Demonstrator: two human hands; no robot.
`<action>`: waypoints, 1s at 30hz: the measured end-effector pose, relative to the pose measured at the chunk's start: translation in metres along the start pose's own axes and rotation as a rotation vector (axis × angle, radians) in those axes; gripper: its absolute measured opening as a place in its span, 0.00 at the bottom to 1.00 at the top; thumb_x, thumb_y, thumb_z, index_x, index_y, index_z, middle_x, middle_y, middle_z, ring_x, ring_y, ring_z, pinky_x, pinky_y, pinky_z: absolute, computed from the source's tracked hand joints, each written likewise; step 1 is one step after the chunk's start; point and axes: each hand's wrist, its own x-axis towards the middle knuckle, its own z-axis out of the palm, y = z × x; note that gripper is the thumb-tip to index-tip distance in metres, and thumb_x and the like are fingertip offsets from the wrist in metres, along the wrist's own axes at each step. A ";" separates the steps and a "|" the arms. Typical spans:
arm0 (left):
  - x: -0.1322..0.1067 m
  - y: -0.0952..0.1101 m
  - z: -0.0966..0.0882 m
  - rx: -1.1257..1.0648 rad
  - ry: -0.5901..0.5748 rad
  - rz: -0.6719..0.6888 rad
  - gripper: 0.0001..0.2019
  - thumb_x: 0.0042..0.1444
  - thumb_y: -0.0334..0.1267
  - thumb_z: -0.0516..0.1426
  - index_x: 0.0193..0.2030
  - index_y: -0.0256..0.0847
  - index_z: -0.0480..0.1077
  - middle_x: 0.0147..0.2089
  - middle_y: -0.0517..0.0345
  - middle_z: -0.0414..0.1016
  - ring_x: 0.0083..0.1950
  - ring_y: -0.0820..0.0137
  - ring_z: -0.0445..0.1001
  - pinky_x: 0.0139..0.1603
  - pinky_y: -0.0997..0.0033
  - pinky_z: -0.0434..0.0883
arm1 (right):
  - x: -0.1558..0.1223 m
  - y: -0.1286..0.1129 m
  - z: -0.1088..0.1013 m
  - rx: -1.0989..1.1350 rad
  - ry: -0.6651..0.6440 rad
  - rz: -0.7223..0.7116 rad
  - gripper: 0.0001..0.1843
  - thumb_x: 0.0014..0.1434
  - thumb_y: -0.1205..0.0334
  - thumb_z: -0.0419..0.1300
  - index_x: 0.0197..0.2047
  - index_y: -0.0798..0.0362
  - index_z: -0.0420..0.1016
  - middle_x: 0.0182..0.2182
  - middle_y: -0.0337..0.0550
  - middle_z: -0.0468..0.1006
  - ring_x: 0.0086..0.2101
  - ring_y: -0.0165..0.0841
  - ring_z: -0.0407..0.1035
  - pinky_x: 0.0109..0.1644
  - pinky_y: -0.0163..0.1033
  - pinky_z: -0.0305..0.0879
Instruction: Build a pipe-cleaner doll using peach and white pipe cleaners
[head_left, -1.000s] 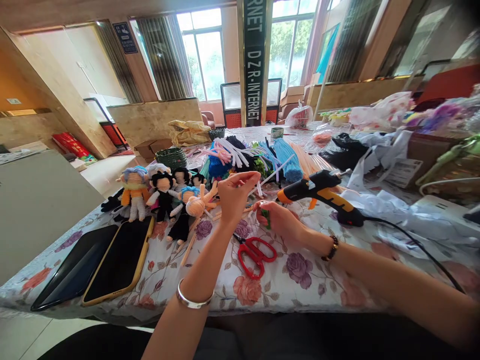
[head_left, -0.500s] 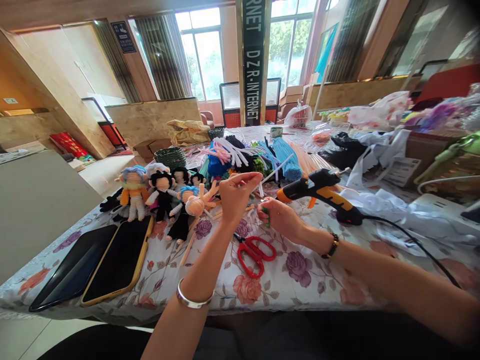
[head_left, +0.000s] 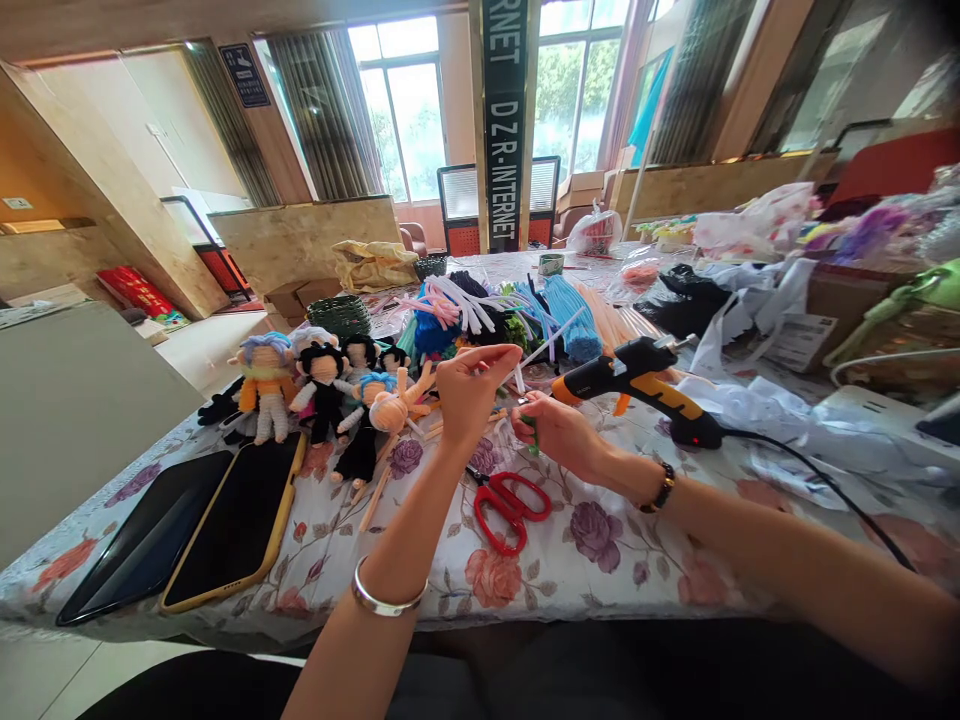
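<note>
My left hand (head_left: 474,388) is raised over the table with thumb and fingertips pinched together. A thin white pipe cleaner (head_left: 556,336) slants up and right from those fingertips. To its right, my right hand (head_left: 561,432) is closed around a small green-handled tool (head_left: 532,436). A bit of metal shows at the tool's top; most of it is hidden in the fist, so its kind is unclear. Red-handled scissors (head_left: 511,508) lie on the cloth below both hands. A black and orange glue gun (head_left: 626,378) rests just beyond my right hand.
Crocheted-looking dolls (head_left: 324,395) cluster at left, behind two phones (head_left: 238,520). Bundles of coloured pipe cleaners (head_left: 574,315) lie behind my hands. White ribbon (head_left: 772,410) and the glue gun's black cord (head_left: 832,495) are at right. A flowered cloth (head_left: 600,580) covers the table.
Both hands keep nearly the same pose and hold. The view has shifted very slightly; nothing else visibly moved.
</note>
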 end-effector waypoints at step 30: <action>-0.001 -0.003 0.000 0.061 -0.022 0.046 0.06 0.45 0.42 0.64 0.28 0.43 0.80 0.28 0.59 0.78 0.29 0.74 0.67 0.33 0.73 0.66 | 0.005 0.008 -0.004 -0.082 -0.015 -0.014 0.11 0.51 0.58 0.54 0.23 0.51 0.56 0.18 0.35 0.61 0.22 0.27 0.51 0.29 0.37 0.47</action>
